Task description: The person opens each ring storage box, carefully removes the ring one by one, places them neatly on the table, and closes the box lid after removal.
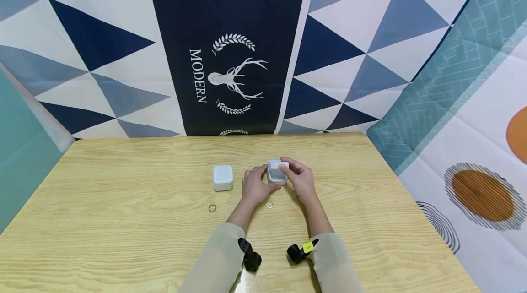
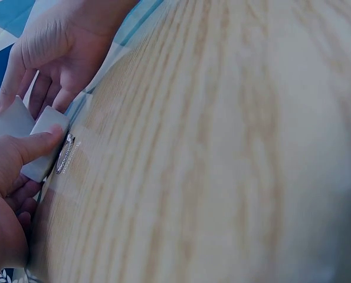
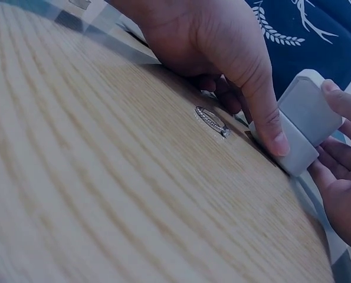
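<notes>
A small white ring box (image 1: 276,173) stands on the table between the hands, its lid (image 3: 311,103) tilted up and the inside facing the person. My left hand (image 1: 255,186) grips the lower part of the box, thumb across its front. With thumb and fingers my right hand (image 1: 300,178) pinches the raised lid. On the wood near the left hand lies a silver-looking ring (image 3: 212,121) with a small stone. What lies inside the box cannot be made out.
A second white box (image 1: 223,177), closed, stands left of the left hand. In front of it lies another ring (image 1: 212,208). The wooden table (image 1: 123,219) ends at a patterned cloth backdrop (image 1: 230,114). Both sleeves carry small black cameras.
</notes>
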`<act>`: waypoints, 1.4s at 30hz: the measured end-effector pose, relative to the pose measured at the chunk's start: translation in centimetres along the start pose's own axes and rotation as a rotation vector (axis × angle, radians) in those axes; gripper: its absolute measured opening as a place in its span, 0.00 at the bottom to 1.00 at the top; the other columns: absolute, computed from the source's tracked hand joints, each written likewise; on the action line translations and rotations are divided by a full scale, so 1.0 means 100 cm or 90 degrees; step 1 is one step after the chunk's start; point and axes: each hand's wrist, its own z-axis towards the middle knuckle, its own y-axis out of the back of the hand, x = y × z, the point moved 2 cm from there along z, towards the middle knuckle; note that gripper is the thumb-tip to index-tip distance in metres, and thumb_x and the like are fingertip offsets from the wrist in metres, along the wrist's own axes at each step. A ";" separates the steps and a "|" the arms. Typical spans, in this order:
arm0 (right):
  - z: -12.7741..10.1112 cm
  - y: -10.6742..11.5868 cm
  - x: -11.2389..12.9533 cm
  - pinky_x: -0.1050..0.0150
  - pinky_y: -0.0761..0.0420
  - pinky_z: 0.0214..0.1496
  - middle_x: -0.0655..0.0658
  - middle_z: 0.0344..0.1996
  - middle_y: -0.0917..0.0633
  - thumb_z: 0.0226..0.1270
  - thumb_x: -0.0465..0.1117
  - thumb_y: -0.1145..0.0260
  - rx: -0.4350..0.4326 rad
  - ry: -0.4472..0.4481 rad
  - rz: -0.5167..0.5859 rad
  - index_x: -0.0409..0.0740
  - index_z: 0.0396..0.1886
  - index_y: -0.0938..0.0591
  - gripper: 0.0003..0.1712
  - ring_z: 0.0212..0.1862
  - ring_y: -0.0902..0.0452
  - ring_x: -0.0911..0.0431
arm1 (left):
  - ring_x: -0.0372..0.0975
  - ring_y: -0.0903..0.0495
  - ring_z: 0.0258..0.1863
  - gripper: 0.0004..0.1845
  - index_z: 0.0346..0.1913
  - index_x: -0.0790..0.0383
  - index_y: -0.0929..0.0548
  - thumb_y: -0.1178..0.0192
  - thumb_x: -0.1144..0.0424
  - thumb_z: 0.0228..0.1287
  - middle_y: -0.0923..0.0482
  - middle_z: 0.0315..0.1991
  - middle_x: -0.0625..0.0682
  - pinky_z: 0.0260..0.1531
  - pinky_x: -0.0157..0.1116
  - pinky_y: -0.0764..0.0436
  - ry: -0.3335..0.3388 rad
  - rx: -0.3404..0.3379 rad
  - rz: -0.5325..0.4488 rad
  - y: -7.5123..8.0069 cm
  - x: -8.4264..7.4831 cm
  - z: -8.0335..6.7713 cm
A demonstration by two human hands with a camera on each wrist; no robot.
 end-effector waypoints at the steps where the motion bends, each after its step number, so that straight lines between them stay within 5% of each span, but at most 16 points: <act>1: 0.000 0.000 0.000 0.75 0.23 0.46 0.38 0.53 0.19 0.60 0.40 0.33 0.001 0.001 0.002 0.37 0.51 0.19 0.20 0.44 0.22 0.67 | 0.47 0.32 0.54 0.39 0.63 0.61 0.28 0.28 0.52 0.47 0.26 0.60 0.54 0.56 0.46 0.33 0.001 0.000 0.000 0.000 0.000 0.000; 33: 0.000 0.003 -0.002 0.74 0.21 0.47 0.44 0.49 0.16 0.58 0.34 0.32 0.030 0.019 0.051 0.29 0.51 0.21 0.22 0.46 0.21 0.67 | 0.47 0.32 0.54 0.39 0.63 0.60 0.28 0.28 0.51 0.47 0.25 0.59 0.54 0.55 0.45 0.32 0.001 0.002 0.009 0.001 -0.003 -0.001; 42: 0.000 0.004 -0.002 0.74 0.22 0.49 0.34 0.54 0.20 0.59 0.32 0.34 0.033 0.016 0.051 0.29 0.51 0.21 0.20 0.47 0.21 0.67 | 0.47 0.32 0.54 0.39 0.63 0.60 0.28 0.28 0.52 0.47 0.25 0.59 0.54 0.55 0.45 0.32 0.004 0.002 0.005 0.000 -0.002 -0.001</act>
